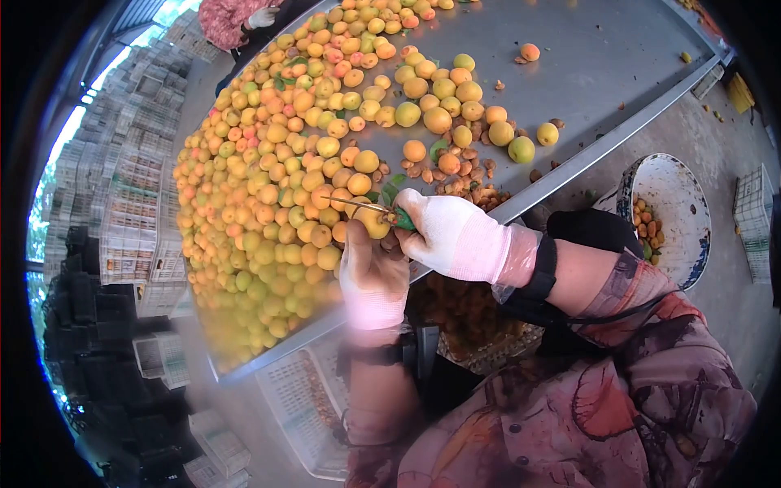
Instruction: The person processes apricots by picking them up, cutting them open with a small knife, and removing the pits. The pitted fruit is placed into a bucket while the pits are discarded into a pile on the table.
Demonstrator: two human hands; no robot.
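Observation:
My left hand [373,281], in a white glove, holds a yellow apricot [370,218] near the table's front edge. Wrapped in my right hand [455,236], also gloved, is the green handle [403,218] of a pointed metal tool [351,202], whose thin shaft lies across the apricot. Whether the tip has entered the fruit cannot be made out. Just beyond my hands lie brown pits [476,180] and a few green leaves [392,189]. A large heap of yellow and orange apricots [277,191] covers the table's left side.
The metal table [602,61] has a raised rim. A white basin [679,207] with fruit pieces stands at right. Below are a white crate [301,407] and a container of brown pieces [464,313]. Stacked crates [134,195] fill the left. Another person's gloved hand [262,17] shows at the top.

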